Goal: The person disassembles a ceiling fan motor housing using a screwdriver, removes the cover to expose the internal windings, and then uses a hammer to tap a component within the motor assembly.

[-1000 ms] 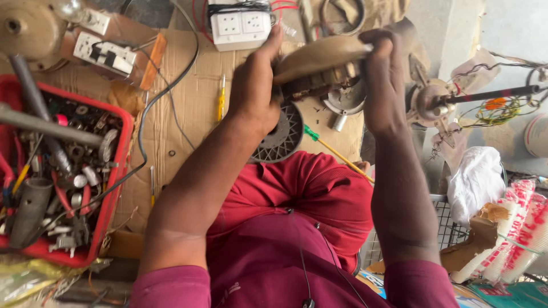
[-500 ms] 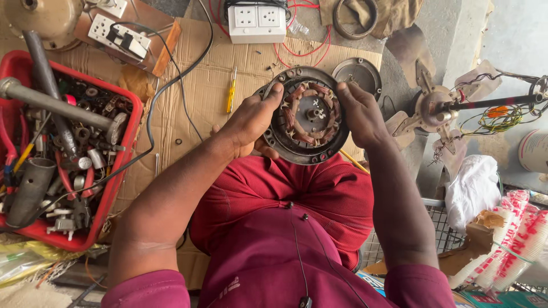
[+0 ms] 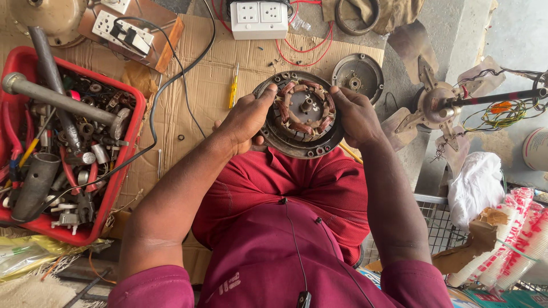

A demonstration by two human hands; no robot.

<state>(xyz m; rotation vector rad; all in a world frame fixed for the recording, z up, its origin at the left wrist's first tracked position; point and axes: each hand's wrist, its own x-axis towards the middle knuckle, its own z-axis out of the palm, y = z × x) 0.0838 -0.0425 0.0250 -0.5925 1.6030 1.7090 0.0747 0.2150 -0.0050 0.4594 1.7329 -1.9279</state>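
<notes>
A round ceiling-fan motor (image 3: pixel 301 114) with copper windings and a dark ribbed housing rests on my lap, open side up. My left hand (image 3: pixel 246 118) grips its left rim, fingers curled over the edge. On the opposite rim sits my right hand (image 3: pixel 355 114), holding that side. A grey round motor cover (image 3: pixel 357 72) lies on the cardboard just beyond the right hand. A yellow-handled screwdriver (image 3: pixel 233 85) lies on the cardboard left of the motor.
A red tray (image 3: pixel 123 171) of pipes, tools and metal parts stands at the left. A white socket box (image 3: pixel 258 18) with red wires is at the top. A fan hub with blades (image 3: pixel 434 105) and a wire basket (image 3: pixel 439 228) are at the right.
The motor was lifted with its tan cover up a second ago; it now sits lower on my lap, windings up, with both hands on its rim.
</notes>
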